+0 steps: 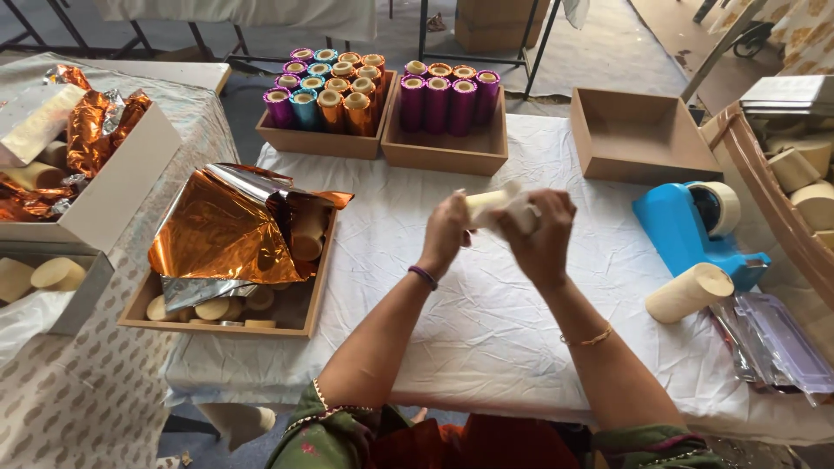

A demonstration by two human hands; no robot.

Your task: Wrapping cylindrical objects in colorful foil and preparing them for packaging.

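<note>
Cream cylinder (488, 207) mid-table, looks light, stiff, smooth; left hand (446, 233) grips its end, right hand (540, 233) wraps its blurred middle; best held by ends.

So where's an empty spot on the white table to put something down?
The widest bare cloth lies under the hands, between the foil tray and the tape dispenser. A narrower strip runs before the empty box. The right edge is crowded with a cream tube and plastic sleeves.
</note>
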